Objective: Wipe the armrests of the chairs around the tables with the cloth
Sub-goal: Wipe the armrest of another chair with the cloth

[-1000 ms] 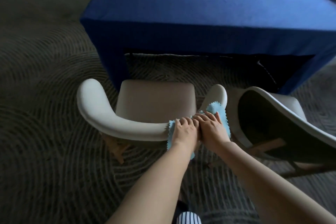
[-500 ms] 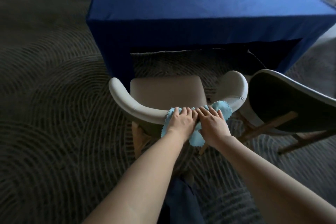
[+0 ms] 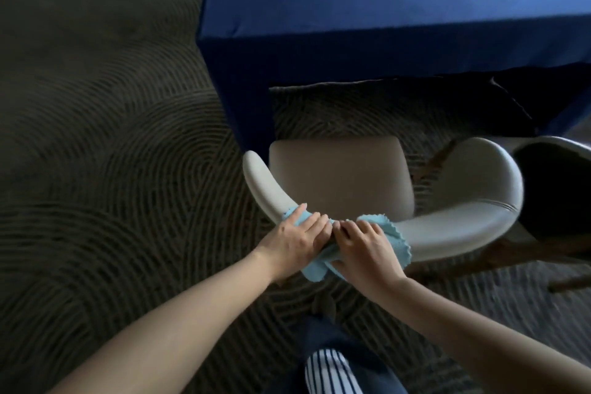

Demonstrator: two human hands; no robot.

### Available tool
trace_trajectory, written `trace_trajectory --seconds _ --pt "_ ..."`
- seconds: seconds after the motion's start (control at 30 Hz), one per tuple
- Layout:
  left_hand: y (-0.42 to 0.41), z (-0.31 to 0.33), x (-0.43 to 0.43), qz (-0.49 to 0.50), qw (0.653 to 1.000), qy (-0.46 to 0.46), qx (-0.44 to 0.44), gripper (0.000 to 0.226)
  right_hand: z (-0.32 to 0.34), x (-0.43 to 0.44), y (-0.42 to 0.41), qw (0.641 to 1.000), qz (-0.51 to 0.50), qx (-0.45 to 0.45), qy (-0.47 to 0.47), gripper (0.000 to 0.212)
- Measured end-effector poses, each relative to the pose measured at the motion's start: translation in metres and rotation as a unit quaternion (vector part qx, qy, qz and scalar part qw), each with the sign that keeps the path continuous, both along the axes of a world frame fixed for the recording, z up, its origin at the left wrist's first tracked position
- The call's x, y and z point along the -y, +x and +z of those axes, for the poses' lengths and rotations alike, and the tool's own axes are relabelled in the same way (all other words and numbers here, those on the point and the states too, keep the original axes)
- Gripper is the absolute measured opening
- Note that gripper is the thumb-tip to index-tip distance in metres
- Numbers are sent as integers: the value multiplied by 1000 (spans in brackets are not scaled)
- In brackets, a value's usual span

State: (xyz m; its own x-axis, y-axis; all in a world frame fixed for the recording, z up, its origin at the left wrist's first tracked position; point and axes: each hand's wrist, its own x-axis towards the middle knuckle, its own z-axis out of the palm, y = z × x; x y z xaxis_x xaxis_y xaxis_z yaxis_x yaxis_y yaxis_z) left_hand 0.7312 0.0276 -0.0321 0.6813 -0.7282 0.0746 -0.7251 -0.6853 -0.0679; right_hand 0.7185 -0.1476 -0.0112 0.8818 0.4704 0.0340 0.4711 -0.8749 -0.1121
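A beige chair (image 3: 339,179) with a curved padded armrest band (image 3: 454,227) stands in front of the blue-draped table (image 3: 383,9). A light blue cloth (image 3: 315,269) with a zigzag edge is draped over the band at its rear left curve. My left hand (image 3: 294,243) lies on the cloth, fingers over the top of the band. Right beside it, my right hand (image 3: 364,249) grips the cloth with curled fingers. The two hands touch each other. Part of the cloth hangs below the band between my wrists.
A second chair (image 3: 556,189) with a dark inner shell stands close on the right, its wooden legs (image 3: 569,281) on the patterned carpet (image 3: 96,169). The table's blue skirt reaches the floor on the left. My striped clothing (image 3: 329,374) shows at the bottom.
Both hands and the cloth have slid along the armrest band from its right end round to the rear left curve. The view has shifted, so the chair now sits further right.
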Motion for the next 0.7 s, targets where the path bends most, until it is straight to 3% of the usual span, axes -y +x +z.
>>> trace_trajectory --seconds 0.37,0.7 --pt "33 -6 -60 -55 998 30 -16 38 -7 -50 16 997 -17 -10 76 38" --pt "98 -10 -117 -177 983 52 -18 41 -15 -122 35 988 -134 15 69 40"
